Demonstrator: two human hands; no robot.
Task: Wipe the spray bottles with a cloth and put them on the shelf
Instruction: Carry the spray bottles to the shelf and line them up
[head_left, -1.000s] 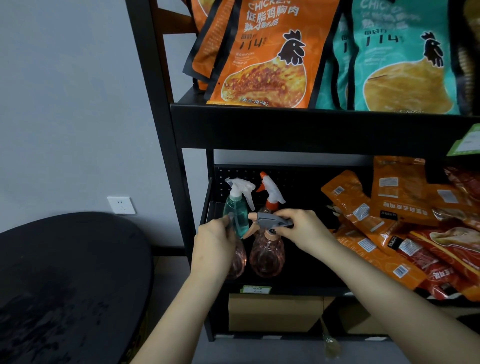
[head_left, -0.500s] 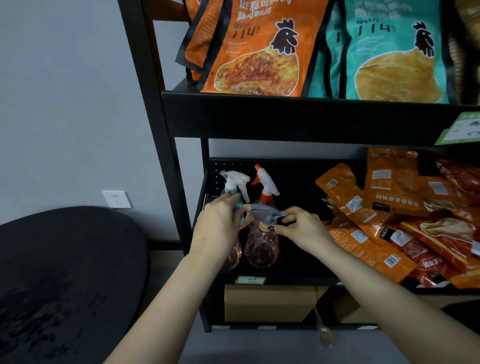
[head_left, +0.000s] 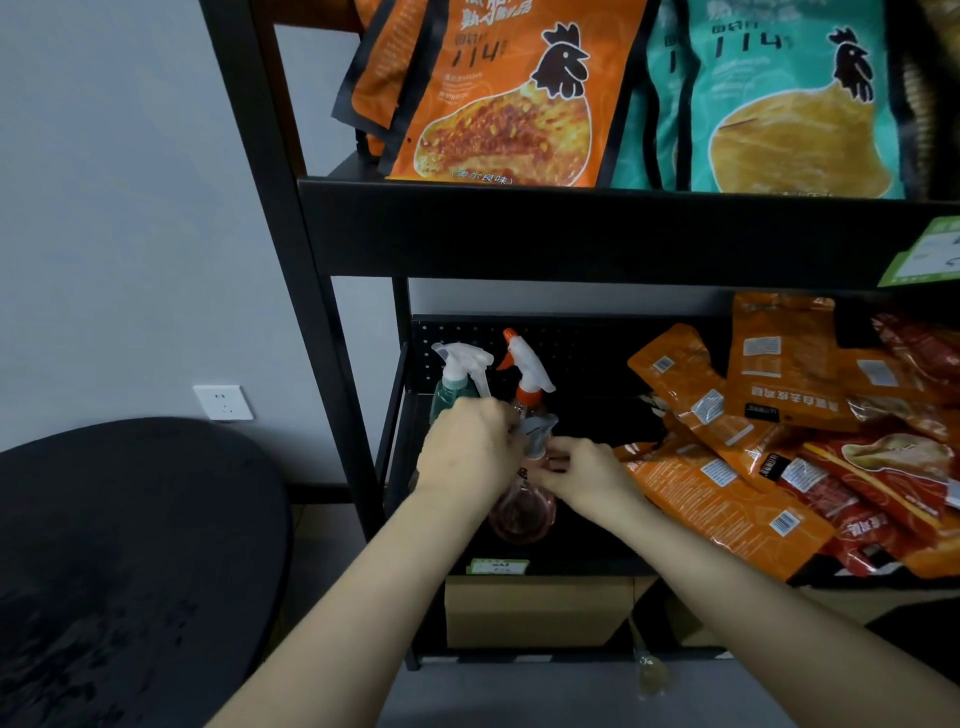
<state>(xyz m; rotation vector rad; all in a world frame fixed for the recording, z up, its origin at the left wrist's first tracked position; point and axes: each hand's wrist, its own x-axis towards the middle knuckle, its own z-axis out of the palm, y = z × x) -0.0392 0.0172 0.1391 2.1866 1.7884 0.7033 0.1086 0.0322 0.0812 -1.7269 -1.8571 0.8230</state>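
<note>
On the lower shelf (head_left: 597, 564), both hands meet at a pink bottle (head_left: 522, 514) with a grey sprayer (head_left: 537, 434). The left hand (head_left: 467, 452) covers its neck; the right hand (head_left: 582, 475) pinches it from 3 o'clock. At 12 o'clock stand a green bottle (head_left: 447, 397) and an orange-tipped bottle (head_left: 527, 369).

Black shelf (head_left: 597, 564): spray bottles (head_left: 522, 512), orange packets (head_left: 727, 499).

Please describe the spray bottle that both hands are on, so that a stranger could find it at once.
Look at the black shelf rack, lower level, left end. Three spray bottles stand there; the pink bottle is frontmost, under the left hand and right hand. Only it has a grey trigger head; the others' are white.
</note>
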